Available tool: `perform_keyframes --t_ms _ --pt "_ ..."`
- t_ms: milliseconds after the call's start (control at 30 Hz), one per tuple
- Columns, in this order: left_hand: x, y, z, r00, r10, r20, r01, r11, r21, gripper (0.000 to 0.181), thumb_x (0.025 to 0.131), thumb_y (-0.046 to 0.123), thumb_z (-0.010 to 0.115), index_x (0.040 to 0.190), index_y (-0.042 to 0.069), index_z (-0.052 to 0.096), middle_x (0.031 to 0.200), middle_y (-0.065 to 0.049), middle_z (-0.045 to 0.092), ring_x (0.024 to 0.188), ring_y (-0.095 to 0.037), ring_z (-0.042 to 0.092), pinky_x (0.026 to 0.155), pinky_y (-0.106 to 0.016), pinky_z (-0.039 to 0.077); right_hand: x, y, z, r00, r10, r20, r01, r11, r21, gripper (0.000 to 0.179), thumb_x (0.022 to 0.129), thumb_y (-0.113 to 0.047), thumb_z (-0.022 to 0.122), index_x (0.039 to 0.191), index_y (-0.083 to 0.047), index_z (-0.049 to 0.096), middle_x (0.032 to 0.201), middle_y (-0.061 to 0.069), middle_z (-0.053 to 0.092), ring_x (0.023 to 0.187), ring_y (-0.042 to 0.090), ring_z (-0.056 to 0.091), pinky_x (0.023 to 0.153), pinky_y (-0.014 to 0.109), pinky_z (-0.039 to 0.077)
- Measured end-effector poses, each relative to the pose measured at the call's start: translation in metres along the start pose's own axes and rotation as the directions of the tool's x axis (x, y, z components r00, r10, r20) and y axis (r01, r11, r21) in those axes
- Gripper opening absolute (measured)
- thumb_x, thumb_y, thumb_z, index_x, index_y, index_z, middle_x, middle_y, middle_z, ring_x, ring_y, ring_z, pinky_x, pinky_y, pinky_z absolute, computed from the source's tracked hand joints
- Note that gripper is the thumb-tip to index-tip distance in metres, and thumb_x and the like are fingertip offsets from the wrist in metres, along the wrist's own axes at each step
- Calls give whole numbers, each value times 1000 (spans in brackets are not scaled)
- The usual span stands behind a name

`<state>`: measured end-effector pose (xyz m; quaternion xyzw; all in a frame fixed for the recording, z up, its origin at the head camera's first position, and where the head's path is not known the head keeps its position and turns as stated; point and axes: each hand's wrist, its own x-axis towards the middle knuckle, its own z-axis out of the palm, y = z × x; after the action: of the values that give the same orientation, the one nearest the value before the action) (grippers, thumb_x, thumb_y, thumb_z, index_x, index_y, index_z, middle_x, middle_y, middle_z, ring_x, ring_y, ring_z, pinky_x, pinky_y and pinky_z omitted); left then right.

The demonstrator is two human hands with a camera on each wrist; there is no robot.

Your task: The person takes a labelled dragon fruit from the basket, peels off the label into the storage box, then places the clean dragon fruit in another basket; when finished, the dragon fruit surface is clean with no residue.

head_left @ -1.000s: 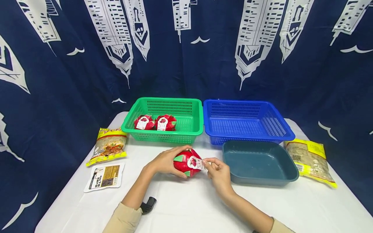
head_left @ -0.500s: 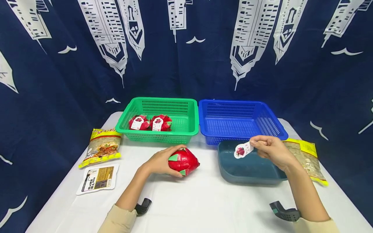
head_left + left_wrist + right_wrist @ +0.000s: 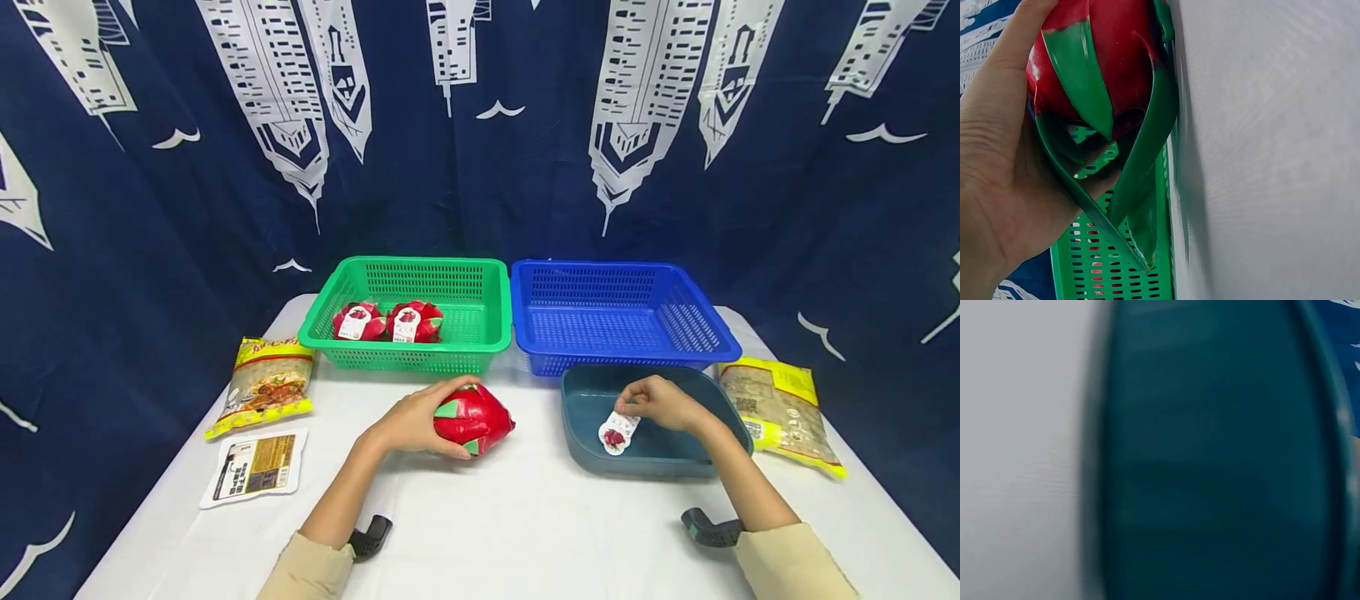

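My left hand (image 3: 417,422) holds a red dragon fruit (image 3: 480,419) on the white table, fingers and thumb curled round its leafy end. In the left wrist view the palm lies beside the fruit's green leaf tips (image 3: 1147,131). Between thumb and fingers my right hand (image 3: 662,402) pinches a white label sticker (image 3: 618,432) with a dragon fruit picture. Hand and sticker are over the dark teal basin (image 3: 585,461). Only the basin (image 3: 1222,425), blurred, and some table show in the right wrist view; the hand is hardly seen there.
Two labelled dragon fruits (image 3: 415,322) sit in a green basket (image 3: 465,358) at the back. A blue basket (image 3: 622,364) stands beside it, behind the basin. Yellow food bags lie at left (image 3: 266,383) and right (image 3: 783,412), and a flat white packet (image 3: 255,468) lies at front left.
The right hand has pulled the sticker off the dragon fruit, carried it right, and lowered it over the basin. My left hand keeps its hold on the fruit.
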<state>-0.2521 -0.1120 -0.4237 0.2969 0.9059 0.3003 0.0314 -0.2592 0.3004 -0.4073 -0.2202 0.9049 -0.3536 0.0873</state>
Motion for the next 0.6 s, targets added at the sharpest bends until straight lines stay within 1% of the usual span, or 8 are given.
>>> perform_keyframes --t_ms 67,133,233,367,467,600 --pt "0 0 0 1000 2 -2 -2 1000 -2 96 55 65 76 137 47 30 125 11 47 108 -14 48 74 -30 49 3 2 6 999 -10 -53 5 997 -78 11 87 -12 63 88 -2 68 51 -8 27 45 4 19 44 22 23" --pt "0 -1 1 1000 8 -5 -8 1000 -7 97 55 64 77 138 46 31 125 11 47 108 -14 48 74 -30 49 5 3 12 996 -17 -90 4 990 -141 10 86 -14 65 87 -4 68 51 -8 27 45 4 20 43 21 23" --pt "0 -1 1 1000 5 -9 -5 1000 -5 96 55 65 77 136 50 29 125 12 47 108 -13 48 74 -30 49 7 6 18 993 -33 -113 11 981 -195 10 83 -15 68 88 -6 69 51 -9 29 46 3 22 43 21 24" --pt "0 -1 1 1000 4 -10 -4 1000 4 96 55 66 76 136 52 27 126 12 47 108 -14 48 75 -30 49 9 7 22 991 -55 -118 25 969 -245 21 76 -19 75 91 -6 70 52 -9 31 48 4 25 45 22 25" --pt "0 -1 1 1000 0 -5 0 1000 8 96 55 67 75 137 53 26 127 12 46 109 -14 47 75 -31 49 8 7 23 992 -60 -109 27 960 -279 32 71 -24 79 95 -5 70 53 -9 30 49 4 25 46 23 23" --pt "0 -1 2 1000 -10 -5 10 1000 12 96 54 67 75 135 57 23 127 13 45 110 -13 47 75 -31 49 7 7 24 993 -64 -98 30 949 -314 42 69 -28 80 100 -1 69 55 -10 27 50 5 24 45 22 23"
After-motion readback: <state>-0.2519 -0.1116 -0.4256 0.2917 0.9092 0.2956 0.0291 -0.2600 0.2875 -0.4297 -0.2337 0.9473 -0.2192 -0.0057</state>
